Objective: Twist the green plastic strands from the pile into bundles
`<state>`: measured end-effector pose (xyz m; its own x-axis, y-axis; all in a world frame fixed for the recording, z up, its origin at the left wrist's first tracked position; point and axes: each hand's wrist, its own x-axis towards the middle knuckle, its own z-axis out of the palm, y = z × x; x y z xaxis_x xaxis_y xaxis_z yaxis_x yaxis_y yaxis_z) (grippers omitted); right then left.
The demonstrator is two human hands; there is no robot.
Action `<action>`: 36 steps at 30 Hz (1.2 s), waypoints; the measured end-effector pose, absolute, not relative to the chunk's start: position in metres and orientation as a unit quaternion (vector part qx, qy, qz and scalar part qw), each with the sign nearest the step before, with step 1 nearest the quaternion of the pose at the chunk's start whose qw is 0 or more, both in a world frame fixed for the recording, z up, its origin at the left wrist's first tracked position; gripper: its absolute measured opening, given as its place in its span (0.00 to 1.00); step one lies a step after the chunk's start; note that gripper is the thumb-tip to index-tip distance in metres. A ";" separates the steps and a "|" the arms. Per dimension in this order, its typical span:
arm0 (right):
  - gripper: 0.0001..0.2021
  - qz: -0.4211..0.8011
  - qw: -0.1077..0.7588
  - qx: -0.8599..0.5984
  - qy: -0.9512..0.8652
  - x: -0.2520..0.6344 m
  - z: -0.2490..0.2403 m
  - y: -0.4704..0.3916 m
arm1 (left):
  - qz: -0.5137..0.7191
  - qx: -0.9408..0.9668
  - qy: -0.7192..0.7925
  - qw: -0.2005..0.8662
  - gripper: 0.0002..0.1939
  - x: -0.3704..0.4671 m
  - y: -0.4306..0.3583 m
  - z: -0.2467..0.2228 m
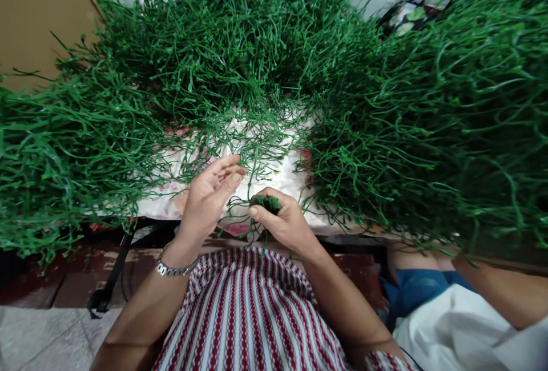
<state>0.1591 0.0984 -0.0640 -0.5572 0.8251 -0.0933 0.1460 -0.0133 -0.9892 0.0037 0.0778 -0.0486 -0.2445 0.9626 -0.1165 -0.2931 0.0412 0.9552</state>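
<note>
My right hand (pixel 285 220) is closed round a small bunch of thin green plastic stems (pixel 266 204), its thumb and forefinger pressed against them. One long stem (pixel 256 168) stands up out of the bunch, and others hang loose below it. To the left, my left hand (pixel 209 191) is raised with its fingers partly bent and apart from the thumb, holding nothing that I can see. A metal-band watch (pixel 176 268) is on the left wrist. Loose green stems (pixel 252 125) lie scattered beyond both hands on a pale patterned cloth (pixel 295 180).
Large heaps of the same green stems rise at the left (pixel 72 148), back (pixel 257 28) and right (pixel 449 125). A dark-strapped bag (pixel 406 17) is by the back wall. At lower right, another person's arm (pixel 505 291) reaches alongside the right heap.
</note>
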 end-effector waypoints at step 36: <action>0.05 0.752 0.200 -0.289 -0.558 0.165 -0.064 0.105 | 0.451 0.487 0.499 0.557 0.08 -0.004 0.041 -0.068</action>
<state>0.1649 0.1054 -0.0641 -0.7533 0.6230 -0.2106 0.0210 -0.2973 -0.9545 -0.0037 0.0410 -0.0682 0.0950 0.9887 -0.1161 -0.0153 0.1181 0.9929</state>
